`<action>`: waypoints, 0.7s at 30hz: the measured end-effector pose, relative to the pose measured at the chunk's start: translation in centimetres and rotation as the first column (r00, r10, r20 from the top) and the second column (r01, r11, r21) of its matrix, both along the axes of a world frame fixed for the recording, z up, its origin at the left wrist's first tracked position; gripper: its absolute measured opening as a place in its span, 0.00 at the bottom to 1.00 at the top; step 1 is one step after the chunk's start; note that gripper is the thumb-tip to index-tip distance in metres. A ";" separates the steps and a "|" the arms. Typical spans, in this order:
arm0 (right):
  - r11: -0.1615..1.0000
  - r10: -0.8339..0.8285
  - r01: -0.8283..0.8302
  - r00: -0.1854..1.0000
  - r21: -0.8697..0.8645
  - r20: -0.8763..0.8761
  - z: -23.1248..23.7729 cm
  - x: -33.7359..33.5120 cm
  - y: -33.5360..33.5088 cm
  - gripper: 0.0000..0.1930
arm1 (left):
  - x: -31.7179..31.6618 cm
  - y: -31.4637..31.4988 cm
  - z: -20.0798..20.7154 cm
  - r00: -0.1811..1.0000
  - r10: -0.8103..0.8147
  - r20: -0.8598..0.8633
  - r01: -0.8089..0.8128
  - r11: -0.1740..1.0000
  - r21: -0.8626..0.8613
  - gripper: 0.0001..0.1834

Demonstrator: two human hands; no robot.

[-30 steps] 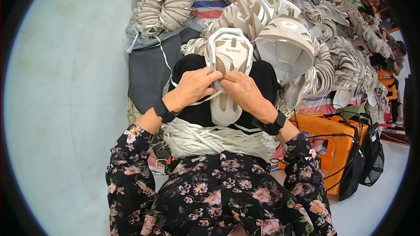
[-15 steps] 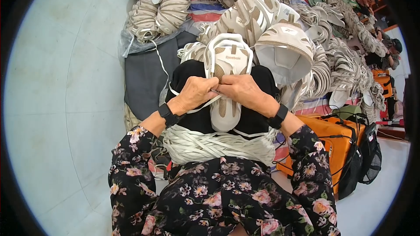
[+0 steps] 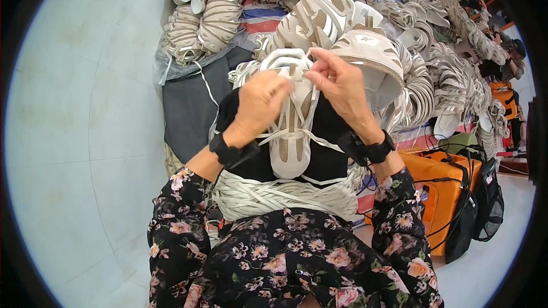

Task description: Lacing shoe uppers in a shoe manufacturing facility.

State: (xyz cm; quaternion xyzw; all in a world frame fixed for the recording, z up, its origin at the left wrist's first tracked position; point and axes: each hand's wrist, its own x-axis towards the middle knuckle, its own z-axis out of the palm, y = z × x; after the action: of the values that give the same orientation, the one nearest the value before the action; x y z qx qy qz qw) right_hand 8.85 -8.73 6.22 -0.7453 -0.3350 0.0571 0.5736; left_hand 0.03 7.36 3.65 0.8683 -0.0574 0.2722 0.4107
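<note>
When read left to right around the pale shoe upper (image 3: 293,113), first bundled uppers (image 3: 200,31) on clear plastic (image 3: 164,73), beyond its heel end and off to the left, perhaps packed tight to save room. Nearer its left side, a dark grey cloth (image 3: 185,105). Over the upper's left edge, the left hand (image 3: 260,102), fingers curled inward; impossible to say whether pinching anything, given the blur over the tips. In the middle, the upper itself, lengthwise on the black lap (image 3: 331,162), toe toward the body, seemingly rested there to leave both hands free; across its front, a white lace (image 3: 281,133) with strands out to either side. Just below its toe, a thick hank of laces (image 3: 285,197), likely laid across the lap for easy reach. At its right edge near the opening, the right hand (image 3: 344,88), thumb and forefinger bent toward the rim; hard to tell whether gripping lace or edge, or nothing. Beyond its right side, nested uppers (image 3: 420,91), probably slotted together to stay in order; farther right, an orange case (image 3: 445,194).
</note>
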 end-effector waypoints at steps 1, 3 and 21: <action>0.995 -0.026 0.029 0.999 -0.095 0.032 -0.6 -0.5 0.2 0.19 | 0.5 0.6 0.2 0.998 0.055 -0.021 -0.056 0.997 -0.056 0.05; 0.974 0.014 0.020 0.989 -0.225 0.146 -2.0 -1.7 0.7 0.18 | 1.3 1.2 0.4 0.996 -0.034 -0.082 0.013 0.970 -0.243 0.08; 0.948 0.262 -0.113 0.806 0.297 -0.531 -0.3 0.1 4.0 0.07 | 2.2 1.2 0.7 0.976 -0.129 -0.175 -0.077 0.547 -0.833 0.11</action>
State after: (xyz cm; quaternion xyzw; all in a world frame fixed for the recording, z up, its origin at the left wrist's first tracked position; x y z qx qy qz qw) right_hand 8.96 -4.76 5.88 -0.5793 -0.2278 0.2886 0.7275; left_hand 2.20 8.55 4.39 0.5911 0.1111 0.1649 0.7817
